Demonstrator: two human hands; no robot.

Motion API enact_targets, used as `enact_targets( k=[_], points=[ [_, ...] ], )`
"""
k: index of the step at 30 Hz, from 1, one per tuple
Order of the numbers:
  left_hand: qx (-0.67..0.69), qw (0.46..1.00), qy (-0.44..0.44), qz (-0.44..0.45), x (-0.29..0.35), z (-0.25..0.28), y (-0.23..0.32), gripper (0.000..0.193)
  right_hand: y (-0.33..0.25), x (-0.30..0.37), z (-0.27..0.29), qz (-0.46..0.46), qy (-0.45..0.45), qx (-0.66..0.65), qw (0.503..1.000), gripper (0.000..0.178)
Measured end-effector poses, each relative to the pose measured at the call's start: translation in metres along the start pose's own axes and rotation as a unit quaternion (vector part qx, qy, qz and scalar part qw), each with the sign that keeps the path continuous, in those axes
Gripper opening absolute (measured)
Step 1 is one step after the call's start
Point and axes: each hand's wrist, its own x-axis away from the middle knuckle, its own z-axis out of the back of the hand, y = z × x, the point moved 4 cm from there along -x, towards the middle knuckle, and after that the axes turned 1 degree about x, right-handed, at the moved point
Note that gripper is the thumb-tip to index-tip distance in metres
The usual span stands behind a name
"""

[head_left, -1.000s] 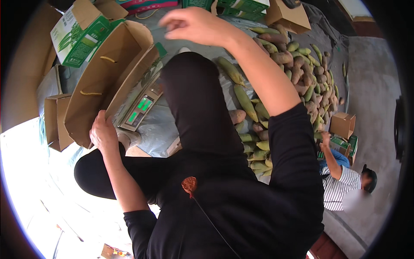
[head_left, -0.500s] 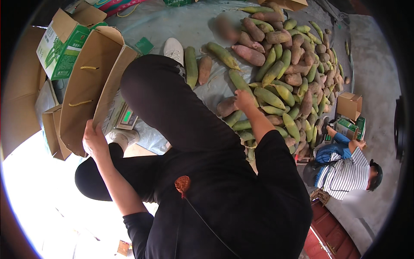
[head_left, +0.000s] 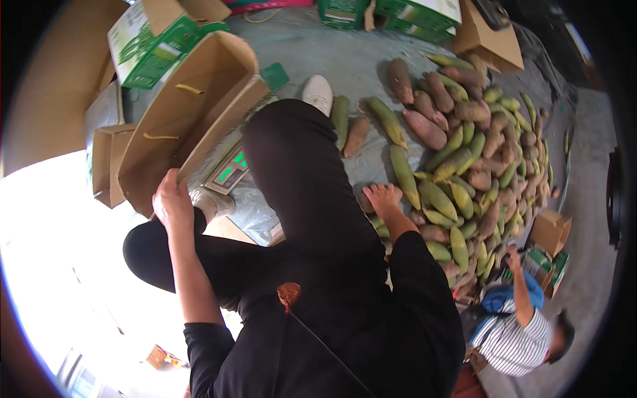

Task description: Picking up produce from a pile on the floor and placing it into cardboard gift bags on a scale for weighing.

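A cardboard carton (head_left: 149, 159) with yellow rope handles stands tilted at the left, its inside showing. My left hand (head_left: 174, 204) is closed on the near edge of its wall. Just right of the carton is a scale (head_left: 225, 171) with a lit green display. My right hand (head_left: 385, 198) rests at the near left side of the radish pile, fingers spread, touching a brownish-red radish (head_left: 365, 204) partly hidden by it and my knee. A long green radish (head_left: 405, 174) lies just beyond that hand. Beside my shoe lie another green radish (head_left: 340, 119) and a reddish one (head_left: 357, 135).
Green and reddish radishes (head_left: 484, 159) heap up on the right over plastic sheeting (head_left: 285, 53). Green-and-white cartons (head_left: 159, 46) stand at the far left, more (head_left: 418, 16) at the back. At right, a person in a striped shirt (head_left: 514, 345) works near an open carton (head_left: 551, 232).
My right hand has drawn back from the long green radish toward my knee, its fingers now spread. My left hand keeps its hold on the carton. The whole view has shifted.
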Motion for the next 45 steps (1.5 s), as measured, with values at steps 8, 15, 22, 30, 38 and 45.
enact_targets(
  k=[8, 15, 22, 30, 38, 45],
  points=[
    [-0.025, 1.000, 0.010, 0.006, -0.001, 0.002, -0.004, 0.017, 0.014, -0.008, 0.049, -0.166, 0.118, -0.115, 0.972, 0.063],
    [-0.013, 1.000, 0.022, -0.009, 0.001, 0.003, -0.002, 0.014, 0.072, -0.014, 0.179, -0.115, 0.355, -0.469, 0.800, 0.081],
    [-0.008, 0.999, 0.050, -0.019, 0.005, 0.001, -0.006, 0.007, 0.022, 0.034, 0.420, 0.079, 0.444, -0.512, 0.731, 0.079],
    [0.005, 0.997, 0.075, -0.026, 0.002, 0.003, -0.011, 0.009, -0.132, 0.027, 0.551, 0.367, 0.444, -0.285, 0.766, 0.075],
    [-0.006, 0.999, 0.048, -0.018, 0.001, 0.002, -0.014, 0.006, -0.282, -0.087, 0.497, 0.370, 0.238, 0.014, 0.898, 0.060],
    [0.015, 0.996, 0.079, -0.031, -0.001, -0.003, -0.011, 0.006, -0.317, -0.135, 0.452, 0.335, 0.263, 0.062, 0.903, 0.040]
  ],
)
